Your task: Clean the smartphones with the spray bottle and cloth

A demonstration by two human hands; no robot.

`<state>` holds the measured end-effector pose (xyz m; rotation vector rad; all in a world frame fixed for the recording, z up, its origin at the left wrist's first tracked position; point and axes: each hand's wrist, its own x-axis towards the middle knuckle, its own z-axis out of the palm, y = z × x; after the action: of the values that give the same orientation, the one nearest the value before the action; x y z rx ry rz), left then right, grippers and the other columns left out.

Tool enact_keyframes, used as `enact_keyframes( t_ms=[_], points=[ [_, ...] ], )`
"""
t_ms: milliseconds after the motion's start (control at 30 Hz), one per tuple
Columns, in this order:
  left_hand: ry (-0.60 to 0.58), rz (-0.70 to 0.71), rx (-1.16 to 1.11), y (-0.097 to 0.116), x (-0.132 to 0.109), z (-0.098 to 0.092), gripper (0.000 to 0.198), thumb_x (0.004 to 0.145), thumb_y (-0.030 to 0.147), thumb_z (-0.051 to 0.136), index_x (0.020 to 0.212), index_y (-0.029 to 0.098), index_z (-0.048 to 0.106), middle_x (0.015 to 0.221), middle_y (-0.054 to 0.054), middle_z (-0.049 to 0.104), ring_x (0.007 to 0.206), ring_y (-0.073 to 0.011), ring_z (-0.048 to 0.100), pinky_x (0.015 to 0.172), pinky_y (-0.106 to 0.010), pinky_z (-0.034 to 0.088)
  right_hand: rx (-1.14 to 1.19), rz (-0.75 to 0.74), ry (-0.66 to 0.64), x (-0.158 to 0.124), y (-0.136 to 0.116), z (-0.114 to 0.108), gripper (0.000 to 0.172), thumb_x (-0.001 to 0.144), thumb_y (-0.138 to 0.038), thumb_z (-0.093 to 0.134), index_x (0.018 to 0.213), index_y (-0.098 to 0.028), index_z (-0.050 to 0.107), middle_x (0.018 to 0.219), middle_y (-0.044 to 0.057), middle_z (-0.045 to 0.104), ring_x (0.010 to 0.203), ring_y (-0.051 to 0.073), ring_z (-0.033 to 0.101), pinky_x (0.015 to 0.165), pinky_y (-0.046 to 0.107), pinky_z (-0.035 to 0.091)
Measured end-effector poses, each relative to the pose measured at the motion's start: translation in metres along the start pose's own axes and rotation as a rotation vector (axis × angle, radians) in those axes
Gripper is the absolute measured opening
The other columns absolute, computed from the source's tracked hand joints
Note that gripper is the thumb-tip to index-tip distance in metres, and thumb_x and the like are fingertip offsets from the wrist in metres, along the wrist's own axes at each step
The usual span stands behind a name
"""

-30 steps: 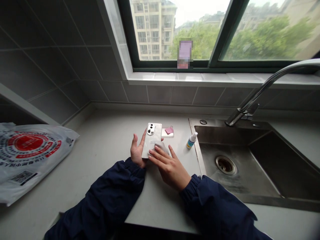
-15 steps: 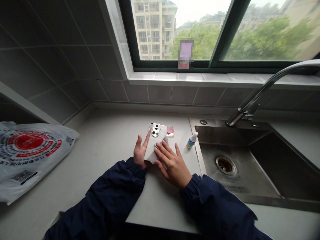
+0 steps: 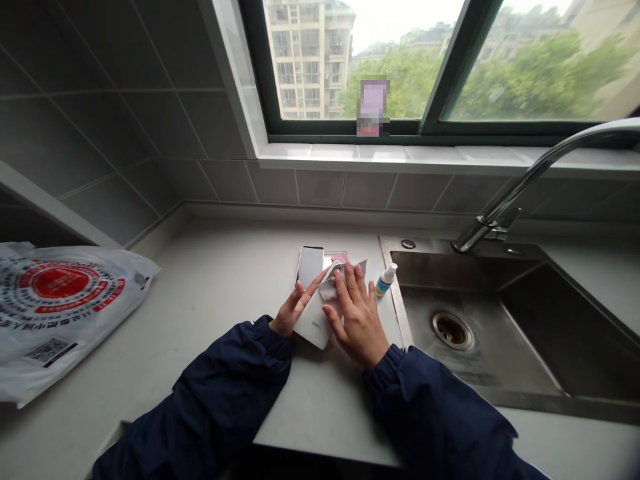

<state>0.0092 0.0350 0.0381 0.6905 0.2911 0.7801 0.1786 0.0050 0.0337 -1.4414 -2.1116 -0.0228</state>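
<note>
My left hand [image 3: 289,315] holds a white smartphone [image 3: 311,327] from its left side, tilted above the counter with its back facing up. Over the phone's upper end my right hand [image 3: 361,323] presses a thin white cloth [image 3: 328,290], its fingers stretched and covering much of it. The phone's camera block is mostly hidden by cloth and fingers. Just beyond my hands a second phone [image 3: 311,261] lies on the counter, its pale face up. Beside that lies a clear case with a pink patch [image 3: 341,257], partly covered. To the right stands a small white-capped spray bottle [image 3: 385,281].
A steel sink [image 3: 520,399] with a curved tap [image 3: 515,185] is set into the pale counter [image 3: 215,267] on the right. On the left lies a white plastic bag [image 3: 65,300] with red print. A tiled wall and window sill [image 3: 330,152] run along the back.
My right hand has slid the cloth upward and to the right over the phone. The held phone has tilted and moved lower, uncovering the second phone behind it.
</note>
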Motion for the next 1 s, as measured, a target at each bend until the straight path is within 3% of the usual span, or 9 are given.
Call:
enact_keyframes(
  t_ms=[133, 233, 333, 400, 500, 567, 667, 800, 1000],
  points=[
    [-0.065, -0.136, 0.082, -0.001, -0.004, -0.006, 0.078, 0.089, 0.070, 0.042, 0.157, 0.040, 0.018, 0.153, -0.015, 0.043, 0.095, -0.0349, 0.070, 0.071, -0.051, 0.059, 0.021, 0.017, 0.040, 0.002, 0.005, -0.002, 0.073, 0.102, -0.035, 0.042, 0.160, -0.022, 0.001, 0.167, 0.012, 0.009, 0.154, 0.033, 0.005, 0.118, 0.064, 0.018],
    [-0.067, -0.150, 0.098, -0.005, -0.005, -0.009, 0.079, 0.089, 0.071, 0.042, 0.157, 0.040, 0.017, 0.149, -0.016, 0.049, 0.088, -0.0330, 0.072, 0.066, -0.048, 0.059, 0.028, -0.008, 0.044, 0.002, 0.006, -0.001, 0.069, 0.102, -0.033, 0.041, 0.161, -0.022, 0.007, 0.166, 0.012, 0.012, 0.154, 0.033, 0.005, 0.118, 0.064, 0.018],
    [-0.013, -0.117, 0.079, -0.009, -0.004, -0.011, 0.081, 0.090, 0.070, 0.042, 0.158, 0.037, 0.015, 0.149, -0.015, 0.048, 0.097, -0.0353, 0.071, 0.073, -0.048, 0.059, 0.013, -0.062, 0.029, 0.002, 0.006, 0.000, 0.062, 0.103, -0.033, 0.041, 0.159, -0.020, 0.018, 0.165, 0.012, 0.018, 0.154, 0.032, 0.007, 0.119, 0.065, 0.014],
    [0.047, -0.079, 0.068, -0.011, -0.003, -0.011, 0.083, 0.090, 0.069, 0.045, 0.159, 0.031, 0.018, 0.150, -0.014, 0.048, 0.113, -0.0366, 0.065, 0.089, -0.048, 0.055, -0.001, -0.101, 0.012, 0.001, 0.005, 0.001, 0.059, 0.103, -0.033, 0.041, 0.157, -0.018, 0.025, 0.164, 0.012, 0.021, 0.154, 0.032, 0.010, 0.119, 0.065, 0.009],
    [0.114, 0.010, 0.054, -0.012, 0.001, -0.008, 0.082, 0.090, 0.066, 0.049, 0.157, 0.023, 0.028, 0.152, -0.011, 0.046, 0.139, -0.0321, 0.044, 0.113, -0.041, 0.038, 0.011, -0.194, -0.033, 0.000, 0.002, 0.001, 0.056, 0.103, -0.033, 0.041, 0.155, -0.016, 0.032, 0.162, 0.011, 0.025, 0.153, 0.030, 0.013, 0.121, 0.062, 0.006],
    [0.140, 0.083, 0.040, -0.011, 0.003, -0.005, 0.078, 0.092, 0.066, 0.047, 0.155, 0.022, 0.033, 0.154, -0.009, 0.044, 0.146, -0.0273, 0.034, 0.120, -0.036, 0.027, 0.043, -0.276, -0.073, -0.001, -0.001, 0.000, 0.055, 0.102, -0.032, 0.043, 0.154, -0.015, 0.034, 0.162, 0.011, 0.028, 0.153, 0.029, 0.016, 0.122, 0.059, 0.008],
    [0.172, 0.156, -0.009, -0.006, 0.005, 0.001, 0.077, 0.092, 0.067, 0.042, 0.155, 0.023, 0.032, 0.154, -0.009, 0.045, 0.145, -0.0266, 0.036, 0.121, -0.038, 0.023, 0.103, -0.379, -0.131, -0.002, -0.005, 0.000, 0.054, 0.101, -0.032, 0.045, 0.152, -0.014, 0.039, 0.160, 0.011, 0.033, 0.152, 0.027, 0.020, 0.124, 0.055, 0.011],
    [0.283, 0.190, -0.062, 0.001, 0.006, 0.005, 0.079, 0.091, 0.069, 0.040, 0.156, 0.025, 0.028, 0.151, -0.011, 0.048, 0.138, -0.0308, 0.045, 0.117, -0.047, 0.030, 0.176, -0.454, -0.191, -0.003, -0.007, 0.001, 0.049, 0.100, -0.030, 0.049, 0.147, -0.014, 0.046, 0.156, 0.010, 0.040, 0.150, 0.028, 0.027, 0.123, 0.054, 0.017],
    [0.374, 0.205, -0.074, 0.012, 0.005, 0.004, 0.081, 0.086, 0.078, 0.037, 0.155, 0.036, 0.027, 0.142, -0.011, 0.055, 0.121, -0.0362, 0.058, 0.100, -0.057, 0.044, 0.337, -0.507, -0.097, -0.004, -0.003, 0.005, 0.039, 0.099, -0.009, 0.044, 0.135, -0.016, 0.057, 0.143, 0.010, 0.058, 0.142, 0.024, 0.043, 0.121, 0.055, 0.027]
  ],
)
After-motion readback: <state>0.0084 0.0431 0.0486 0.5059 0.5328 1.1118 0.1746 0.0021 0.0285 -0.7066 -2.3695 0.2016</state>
